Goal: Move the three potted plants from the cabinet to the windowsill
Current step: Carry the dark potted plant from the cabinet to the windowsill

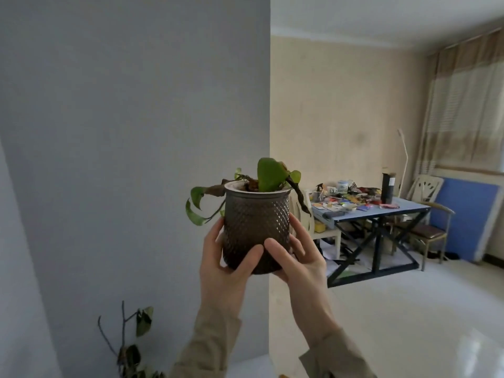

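A potted plant (256, 227) is being held up in the air, upright, in front of the corner where a grey wall (136, 132) is meeting a cream wall (341, 105). The pot is dark brown with a diamond-textured surface and a pale inner rim, and it is being gripped by both hands at once. The left hand (226, 268) is being wrapped around the pot's lower left side, its thumb being pressed across the front and its fingers being curled around the far side. The right hand (294, 257) is being cupped around the lower right side, its thumb being laid against the front just beside the left thumb, its fingers being spread along the pot's flank. Beige sleeves (207, 345) are being worn on both arms. One broad green leaf is being carried upright above the rim, while wilted stems and smaller leaves are being left drooping over both sides.

At the lower left, a second plant (133, 347) with sparse twigs is being partly cut off by the frame's edge; what it is standing on cannot be told. Well behind, a blue table (381, 211) is being crowded with small items, with a curtained window (463, 110) beyond it.
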